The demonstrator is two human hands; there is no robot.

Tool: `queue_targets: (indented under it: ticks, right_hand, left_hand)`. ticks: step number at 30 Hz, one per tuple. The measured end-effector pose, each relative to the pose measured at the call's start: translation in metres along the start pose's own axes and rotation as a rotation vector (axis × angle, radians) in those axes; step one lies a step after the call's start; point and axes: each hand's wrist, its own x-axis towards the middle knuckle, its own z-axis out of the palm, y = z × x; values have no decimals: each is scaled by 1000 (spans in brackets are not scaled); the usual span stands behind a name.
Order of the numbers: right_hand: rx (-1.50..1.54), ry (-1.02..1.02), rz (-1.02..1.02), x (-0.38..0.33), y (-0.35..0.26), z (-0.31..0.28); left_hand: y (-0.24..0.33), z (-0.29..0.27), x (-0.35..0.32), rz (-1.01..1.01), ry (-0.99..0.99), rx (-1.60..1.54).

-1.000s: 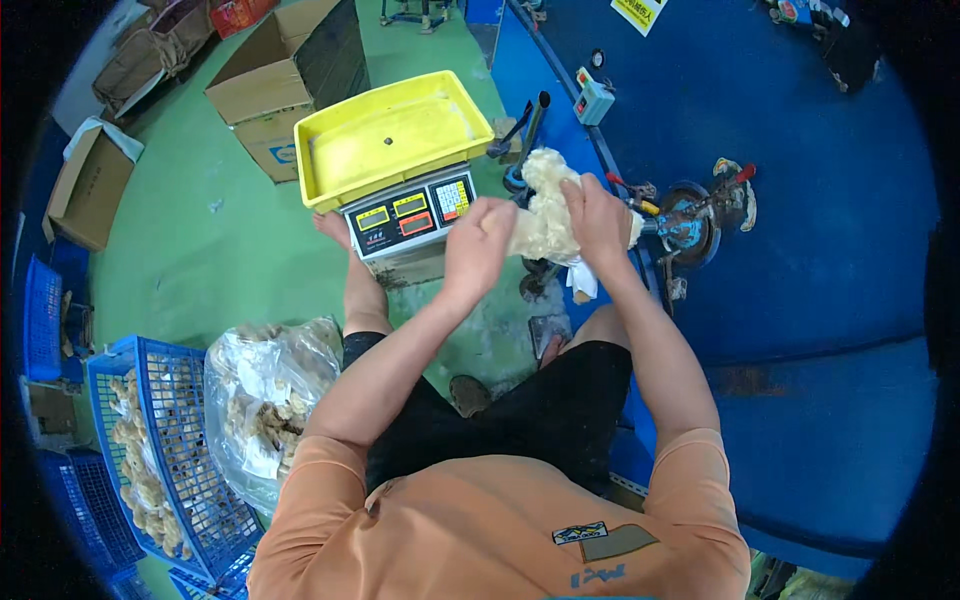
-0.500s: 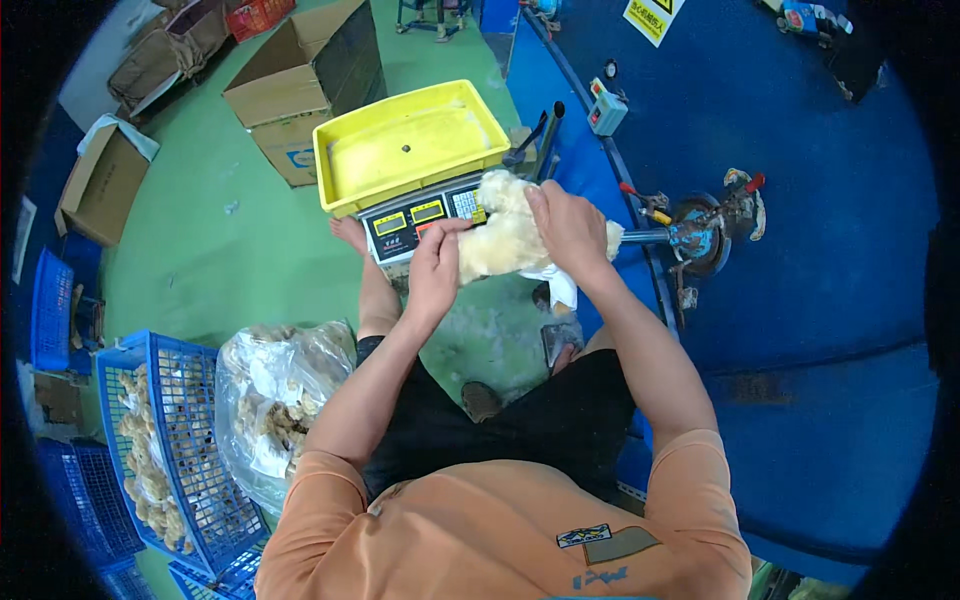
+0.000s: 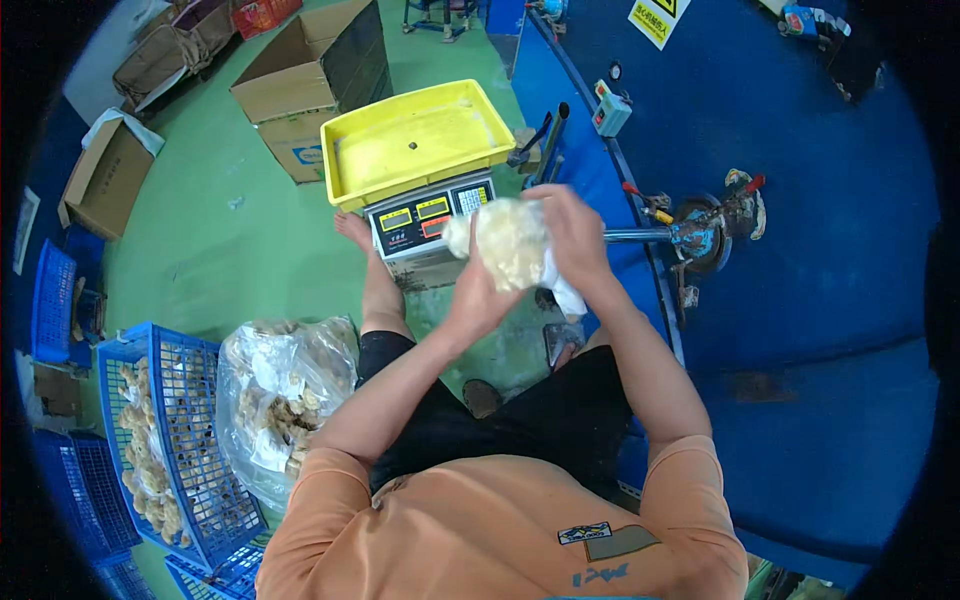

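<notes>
A cream plush toy (image 3: pixel 512 243) is held up between my hands, slightly blurred, with a white piece of cloth (image 3: pixel 565 292) hanging below it. My left hand (image 3: pixel 482 298) grips its lower left side, fingers partly hidden behind the plush. My right hand (image 3: pixel 578 238) is closed over its upper right side. Just right of that hand, a metal tube (image 3: pixel 637 236) juts from the blue machine (image 3: pixel 790 290); the hand hides whether the two touch. Beyond the toy stands a digital scale (image 3: pixel 425 215) with a yellow tray (image 3: pixel 415 150) on top.
To the left, a blue crate (image 3: pixel 195 440) holds tan plush pieces, next to a clear plastic bag (image 3: pixel 285 350) of more plush. An open cardboard box (image 3: pixel 300 110) stands beyond. A switch box (image 3: pixel 610 110) is mounted on the machine's side.
The plush toy has moved left off the tube and turned more upright. My left hand has shifted right and lower under it, and my right hand has moved slightly left.
</notes>
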Motion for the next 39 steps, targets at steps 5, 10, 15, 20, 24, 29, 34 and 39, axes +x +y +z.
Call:
queue_targets:
  ticks: [5,10,15,20,24,29,34,39]
  right_hand:
    - [-51,222,424,-67,20,-47]
    - [-175,98,139,-102,43,-22]
    - [-312,127,1,-68,23,-24]
    - [-201,59,152,-56,-8,-33]
    - [-99,-103,293,-55,-3,-42]
    - [-129,-9,276,-38,-11,-39]
    - [-405,-141,137,-19,-18,-8]
    - [-583,-238,375,13,-19,-24]
  left_hand:
    - [16,-19,15,-9,41,-71]
    - [22,-19,19,-83,-114,-139]
    - [10,-39,18,-229,-272,-14]
    - [43,-54,40,78,71,536]
    - [33,-41,14,-119,-228,265]
    - [56,-61,35,9,-131,293]
    - [2,-53,13,-483,-224,-279]
    - [-4,-48,2,-729,-259,-1009]
